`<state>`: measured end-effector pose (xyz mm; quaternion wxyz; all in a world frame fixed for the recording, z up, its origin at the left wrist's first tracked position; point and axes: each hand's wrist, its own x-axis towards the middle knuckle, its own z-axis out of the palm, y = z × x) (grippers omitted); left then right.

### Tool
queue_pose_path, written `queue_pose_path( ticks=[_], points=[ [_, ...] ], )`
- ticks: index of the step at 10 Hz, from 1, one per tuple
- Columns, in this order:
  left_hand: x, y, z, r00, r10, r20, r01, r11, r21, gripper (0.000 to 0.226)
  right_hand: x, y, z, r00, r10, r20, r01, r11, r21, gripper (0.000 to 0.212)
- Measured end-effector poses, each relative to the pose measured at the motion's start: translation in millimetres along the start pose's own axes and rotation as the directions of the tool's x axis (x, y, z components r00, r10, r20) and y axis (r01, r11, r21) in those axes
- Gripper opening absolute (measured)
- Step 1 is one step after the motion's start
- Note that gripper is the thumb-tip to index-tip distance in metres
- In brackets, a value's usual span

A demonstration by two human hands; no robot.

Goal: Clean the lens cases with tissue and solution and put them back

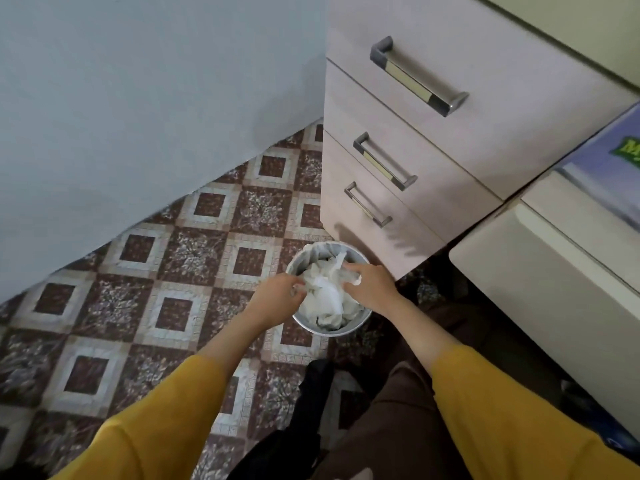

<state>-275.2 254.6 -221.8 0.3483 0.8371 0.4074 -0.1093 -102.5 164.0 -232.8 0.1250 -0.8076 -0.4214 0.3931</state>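
Mustard-yellow sleeves point(166, 407), brown trousers point(391, 420).

A pale blue wall point(138, 98) meets a floor point(173, 258) of brown and cream patterned tiles; at right, a pale pink drawer unit point(450, 150) with three grey bar handles point(417, 76)

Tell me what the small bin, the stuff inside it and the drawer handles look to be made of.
Bin: probably metal, its grey rim has a dull sheen.
Contents: crumpled white tissue, soft creases.
Drawer handles: seemingly brushed grey metal or metal-look plastic, with pale inlay strips.
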Motion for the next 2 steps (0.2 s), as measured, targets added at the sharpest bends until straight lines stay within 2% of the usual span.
queue_pose_path(
  ticks=[2],
  points=[
    [-10.4,13.8,-6.7,1.0,0.009,-0.021,-0.009,1.0,-0.007,0.032,-16.9,-6.4,-10.9,0.999,-0.031,-0.009,0.031,0.999,0.037,0.047]
  ],
)
